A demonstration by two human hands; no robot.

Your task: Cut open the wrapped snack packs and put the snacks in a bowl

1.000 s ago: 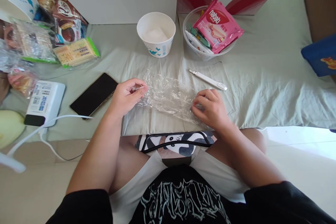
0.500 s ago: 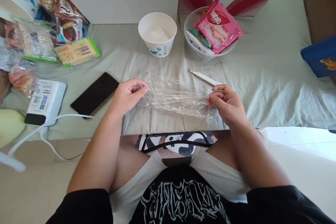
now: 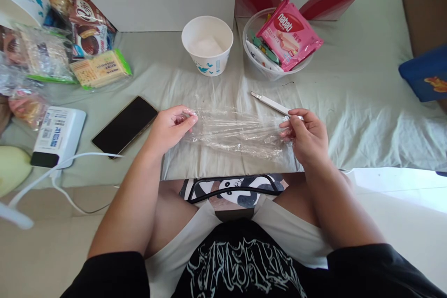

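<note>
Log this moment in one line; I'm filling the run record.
left hand: pinches plastic film | right hand: pinches opposite end | film: pulled taut above sheet

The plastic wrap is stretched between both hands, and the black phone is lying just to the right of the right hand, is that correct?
Not quite. The head view shows the plastic wrap stretched between the left hand and right hand, but the black phone lies to the left of the left hand, not right of the right hand.

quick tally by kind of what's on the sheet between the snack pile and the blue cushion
clear plastic film, stretched between left hand and right hand: 1
paper cup: 1
clear bowl of snack packets: 1
black phone: 1
white utility knife: 1
total: 5
</note>
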